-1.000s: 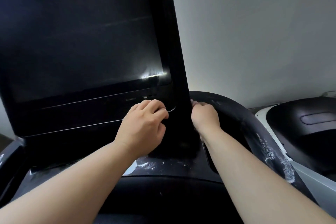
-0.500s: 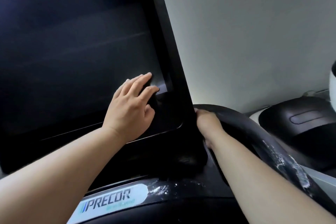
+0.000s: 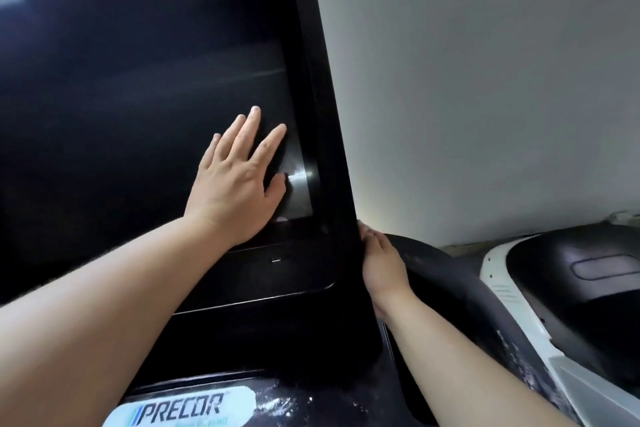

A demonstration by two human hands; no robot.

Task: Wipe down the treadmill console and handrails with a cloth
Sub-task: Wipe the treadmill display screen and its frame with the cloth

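On the lower right part of the screen (image 3: 138, 149), the person's left hand (image 3: 235, 184) lies flat. Its fingers are straight and spread apart, and the palm presses on the glass. This flat pose probably serves to push a wiping cloth over the surface, but the cloth itself cannot be made out. A dark shape beside the thumb may be a part of it, or only a reflection.

The right hand (image 3: 382, 267) is at the right edge of the console (image 3: 322, 114), between it and the handrail (image 3: 467, 305). Its fingertips go behind the edge, so whether they clamp it cannot be told. It seems to steady the panel against the push of the other hand.

The console is a big black panel, glossy and smooth, with rounded corners and a thick frame. The handrail is a fat curved bar, matte black, with whitish dry spots on it, so it looks not yet wiped. Below, a pale label (image 3: 180, 412) reads PRECOR. At the right, a neighbouring machine (image 3: 588, 270) shows white and black plastic.
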